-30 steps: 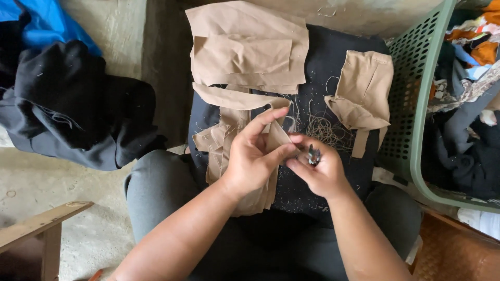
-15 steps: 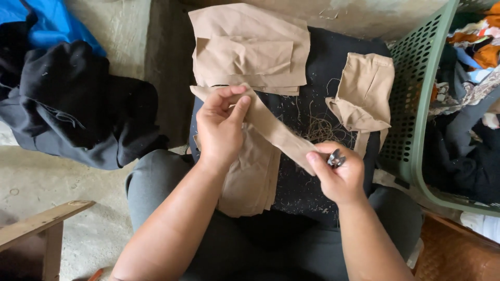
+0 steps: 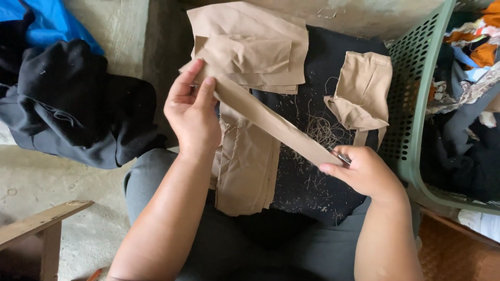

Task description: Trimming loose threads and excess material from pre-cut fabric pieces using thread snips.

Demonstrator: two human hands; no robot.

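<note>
Left hand fingers pinched the tan fabric strip at its upper end; right hand fingers clamped its lower end plus a small metal tool, over the dark lap cloth.

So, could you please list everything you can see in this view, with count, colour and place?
fabric strip: one, tan, stretched between both hands
flat fabric pieces: a stack, tan, top centre on the dark cloth
long fabric pieces: a stack, tan, on the lap under the strip
sewn piece: one, tan, right side of the dark cloth
dark cloth: one, black, over the lap
loose threads: a tangle, pale, on the dark cloth
basket: one, green, right, holding mixed clothes
dark garments: a heap, black, left floor
blue cloth: one, top left
wooden piece: one, bottom left
small metal tool: one, in the right hand
left hand: pinches the strip's upper end
right hand: holds the strip's lower end
</note>
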